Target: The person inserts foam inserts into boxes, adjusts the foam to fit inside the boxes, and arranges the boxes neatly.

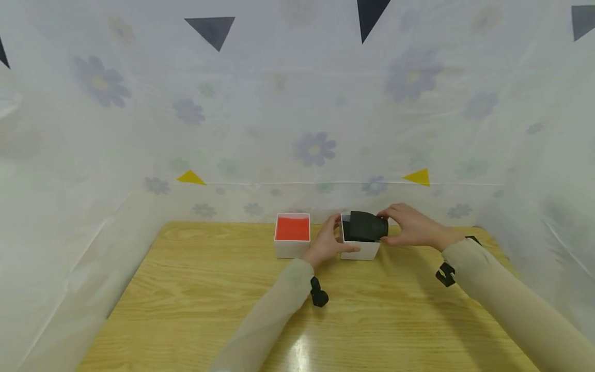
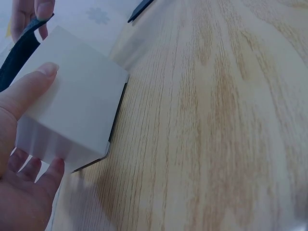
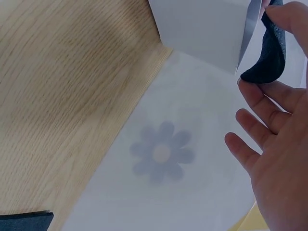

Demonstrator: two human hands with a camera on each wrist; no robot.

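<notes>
Pale sleeves reach forward over the wooden tabletop [image 1: 195, 310], and I read the scene from the left: 1 white box with a red inside [image 1: 292, 235] stands near the far edge, well clear of my hands. Just beside it on the right, my left hand [image 1: 325, 245] grips the white box [image 1: 360, 250], thumb curled across its near wall and fingers on its left side; the wrist view shows the thumb pressed flat on the wall. Sticking out of that box is a black foam piece [image 1: 367, 226], bent over the rim. My right hand [image 1: 411, 227] pinches its right end between thumb and fingertips. Behind both boxes hangs a flowered plastic sheet [image 1: 316, 150].
</notes>
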